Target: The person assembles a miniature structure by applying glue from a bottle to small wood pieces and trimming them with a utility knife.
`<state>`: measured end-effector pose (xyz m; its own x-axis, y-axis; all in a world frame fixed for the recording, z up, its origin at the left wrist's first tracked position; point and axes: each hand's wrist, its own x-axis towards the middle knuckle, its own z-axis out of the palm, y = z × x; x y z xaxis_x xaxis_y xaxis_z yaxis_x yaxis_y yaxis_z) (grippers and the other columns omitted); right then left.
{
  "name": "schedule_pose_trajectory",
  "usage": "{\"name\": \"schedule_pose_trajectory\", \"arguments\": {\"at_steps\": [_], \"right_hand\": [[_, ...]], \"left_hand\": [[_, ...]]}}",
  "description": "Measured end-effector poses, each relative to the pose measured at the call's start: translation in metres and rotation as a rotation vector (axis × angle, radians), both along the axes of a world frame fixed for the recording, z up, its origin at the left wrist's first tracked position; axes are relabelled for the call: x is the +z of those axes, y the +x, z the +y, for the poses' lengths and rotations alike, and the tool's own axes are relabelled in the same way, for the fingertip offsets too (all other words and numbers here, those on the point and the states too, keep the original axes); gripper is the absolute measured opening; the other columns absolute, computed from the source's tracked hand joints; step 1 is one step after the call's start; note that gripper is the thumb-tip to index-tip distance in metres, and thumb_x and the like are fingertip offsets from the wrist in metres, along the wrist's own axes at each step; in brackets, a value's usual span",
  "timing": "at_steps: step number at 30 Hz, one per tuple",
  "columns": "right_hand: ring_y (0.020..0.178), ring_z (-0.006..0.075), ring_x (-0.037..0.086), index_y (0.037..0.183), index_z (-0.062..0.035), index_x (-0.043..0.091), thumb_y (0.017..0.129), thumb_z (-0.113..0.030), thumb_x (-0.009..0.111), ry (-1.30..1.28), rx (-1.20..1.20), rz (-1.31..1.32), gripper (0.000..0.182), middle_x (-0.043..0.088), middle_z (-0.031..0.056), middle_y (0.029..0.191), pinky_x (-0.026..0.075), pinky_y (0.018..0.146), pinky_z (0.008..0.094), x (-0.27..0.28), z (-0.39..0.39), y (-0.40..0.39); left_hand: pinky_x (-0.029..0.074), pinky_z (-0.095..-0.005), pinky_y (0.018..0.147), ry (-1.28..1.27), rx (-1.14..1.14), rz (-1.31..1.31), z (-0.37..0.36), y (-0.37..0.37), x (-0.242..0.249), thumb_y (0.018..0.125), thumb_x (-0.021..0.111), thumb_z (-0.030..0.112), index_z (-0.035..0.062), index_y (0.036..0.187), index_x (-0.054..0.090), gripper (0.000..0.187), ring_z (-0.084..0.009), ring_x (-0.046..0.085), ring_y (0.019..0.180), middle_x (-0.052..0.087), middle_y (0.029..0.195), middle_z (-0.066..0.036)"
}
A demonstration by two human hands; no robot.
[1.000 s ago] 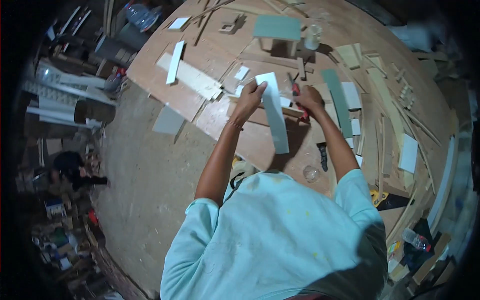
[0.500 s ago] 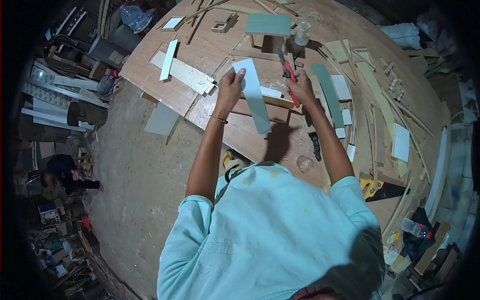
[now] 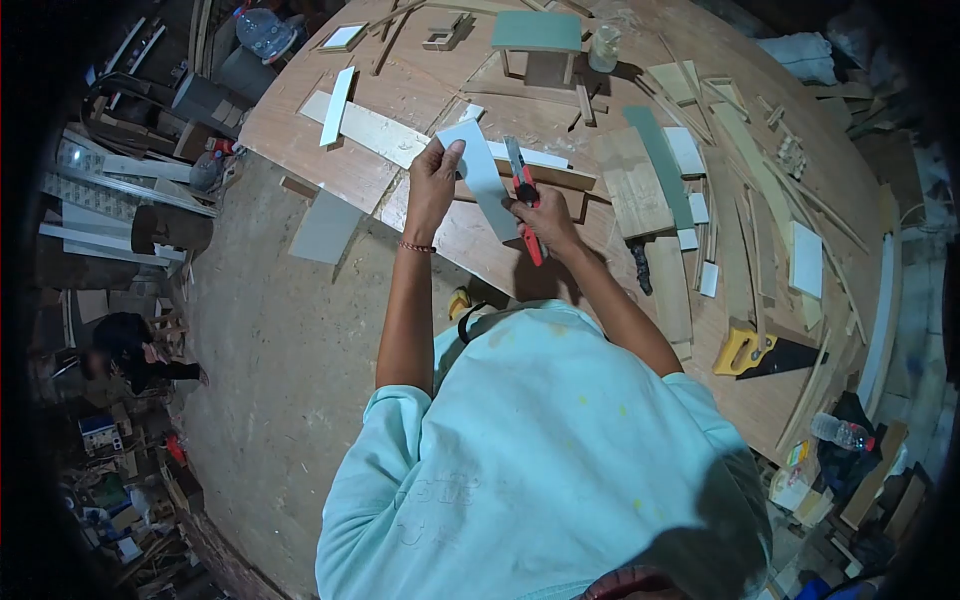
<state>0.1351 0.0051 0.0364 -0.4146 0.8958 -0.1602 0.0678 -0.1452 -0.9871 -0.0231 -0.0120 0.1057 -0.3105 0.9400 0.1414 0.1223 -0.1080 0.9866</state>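
Observation:
Pinched between the thumb and fingers of my left hand (image 3: 435, 180) is a pale white strip (image 3: 484, 185), held slanting above the near table edge. My right hand (image 3: 545, 220) is closed round a red utility knife (image 3: 528, 195), its blade end pointing away from me. The fingertips of that hand are beside the strip's lower right edge; whether they touch it I cannot tell. Behind the strip lies a wooden piece (image 3: 560, 176) with a white strip along it. To the right lie a wooden board (image 3: 636, 190) and a long green strip (image 3: 662, 165).
On the wooden table (image 3: 290, 125) stands a small green-topped piece (image 3: 537, 32) near a jar (image 3: 604, 48). A yellow-handled saw (image 3: 765, 355) lies at right among wood strips. A person (image 3: 125, 345) is far left; a bottle (image 3: 842, 432) is lower right.
My right hand has moved left and nearer to me with the knife, up to the strip. My left hand and the strip have shifted slightly left. The wooden board shows more fully.

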Motion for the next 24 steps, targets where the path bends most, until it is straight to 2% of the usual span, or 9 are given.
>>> {"name": "schedule_pose_trajectory", "arguments": {"at_steps": [4, 5, 8, 9, 11, 15, 19, 21, 24], "right_hand": [[0.043, 0.0064, 0.046, 0.076, -0.0036, 0.053, 0.071, -0.017, 0.064, 0.025, -0.094, -0.035, 0.018, 0.047, -0.0012, 0.054, 0.037, 0.038, 0.0219, 0.003, -0.007, -0.01], [0.043, 0.0068, 0.045, 0.076, -0.0055, 0.054, 0.071, -0.016, 0.063, -0.023, -0.094, 0.03, 0.015, 0.047, -0.0019, 0.052, 0.036, 0.039, 0.023, -0.013, -0.005, -0.015], [0.043, 0.0082, 0.045, 0.074, -0.0025, 0.053, 0.069, -0.014, 0.063, -0.103, -0.103, 0.142, 0.016, 0.048, -0.0009, 0.054, 0.037, 0.038, 0.024, -0.001, -0.01, -0.018], [0.043, 0.0082, 0.045, 0.074, -0.0025, 0.053, 0.069, -0.014, 0.063, -0.102, -0.106, 0.142, 0.016, 0.048, -0.0009, 0.054, 0.037, 0.038, 0.024, -0.006, -0.008, -0.021], [0.044, 0.0082, 0.045, 0.077, -0.003, 0.053, 0.069, -0.012, 0.062, -0.059, -0.057, 0.301, 0.015, 0.047, -0.0013, 0.055, 0.036, 0.039, 0.0235, -0.018, -0.005, -0.024], [0.048, 0.0081, 0.045, 0.078, -0.0056, 0.051, 0.074, -0.013, 0.058, -0.09, -0.04, 0.15, 0.011, 0.048, -0.0011, 0.058, 0.036, 0.044, 0.0229, -0.004, -0.014, -0.024], [0.045, 0.0089, 0.045, 0.077, -0.004, 0.052, 0.07, -0.014, 0.06, 0.002, -0.056, 0.194, 0.015, 0.048, -0.0009, 0.055, 0.037, 0.042, 0.0246, -0.006, -0.015, -0.03], [0.045, 0.0092, 0.045, 0.077, -0.0042, 0.052, 0.071, -0.015, 0.06, 0.022, 0.01, -0.026, 0.014, 0.048, -0.0002, 0.054, 0.037, 0.042, 0.0254, 0.002, -0.017, -0.026], [0.045, 0.0099, 0.046, 0.077, -0.0044, 0.053, 0.071, -0.016, 0.06, -0.001, 0.042, 0.054, 0.015, 0.047, 0.0001, 0.053, 0.038, 0.043, 0.0251, -0.011, -0.015, -0.026]], "left_hand": [[0.038, -0.0207, 0.057, 0.024, -0.039, 0.009, -0.005, -0.001, -0.005, 0.084, 0.047, 0.018, -0.0012, 0.09, 0.055, 0.022, -0.0052, 0.045, 0.063, 0.054, 0.071, 0.0], [0.038, -0.0208, 0.057, 0.04, -0.06, 0.001, -0.006, -0.002, -0.006, 0.084, 0.048, 0.018, -0.0013, 0.09, 0.055, 0.021, -0.005, 0.044, 0.063, 0.053, 0.071, 0.0], [0.038, -0.0211, 0.057, 0.013, -0.092, 0.006, -0.011, -0.004, -0.005, 0.085, 0.047, 0.018, -0.0012, 0.089, 0.054, 0.021, -0.005, 0.043, 0.063, 0.052, 0.071, 0.001], [0.039, -0.0208, 0.059, -0.003, -0.098, -0.03, -0.013, -0.003, -0.001, 0.082, 0.051, 0.017, -0.0015, 0.087, 0.053, 0.019, -0.0056, 0.045, 0.065, 0.053, 0.073, 0.0], [0.04, -0.0209, 0.06, 0.005, -0.152, -0.05, -0.02, -0.002, 0.004, 0.08, 0.054, 0.015, -0.0018, 0.087, 0.053, 0.019, -0.0063, 0.047, 0.067, 0.053, 0.074, 0.0], [0.042, -0.0215, 0.064, -0.034, -0.245, -0.05, -0.02, -0.004, 0.0, 0.073, 0.062, 0.01, -0.0025, 0.09, 0.053, 0.023, -0.0086, 0.052, 0.073, 0.057, 0.078, -0.003], [0.043, -0.0222, 0.065, -0.085, -0.232, 0.014, -0.024, -0.005, 0.006, 0.071, 0.063, 0.008, -0.0021, 0.093, 0.054, 0.025, -0.009, 0.053, 0.074, 0.059, 0.08, -0.005], [0.043, -0.0226, 0.067, -0.096, -0.23, 0.075, -0.024, -0.008, 0.008, 0.071, 0.062, 0.006, -0.0018, 0.093, 0.055, 0.024, -0.0095, 0.054, 0.074, 0.06, 0.082, -0.007], [0.043, -0.0228, 0.067, -0.1, -0.212, 0.067, -0.026, -0.011, 0.007, 0.071, 0.06, 0.003, -0.0016, 0.091, 0.056, 0.021, -0.0094, 0.054, 0.074, 0.06, 0.081, -0.006]]}}
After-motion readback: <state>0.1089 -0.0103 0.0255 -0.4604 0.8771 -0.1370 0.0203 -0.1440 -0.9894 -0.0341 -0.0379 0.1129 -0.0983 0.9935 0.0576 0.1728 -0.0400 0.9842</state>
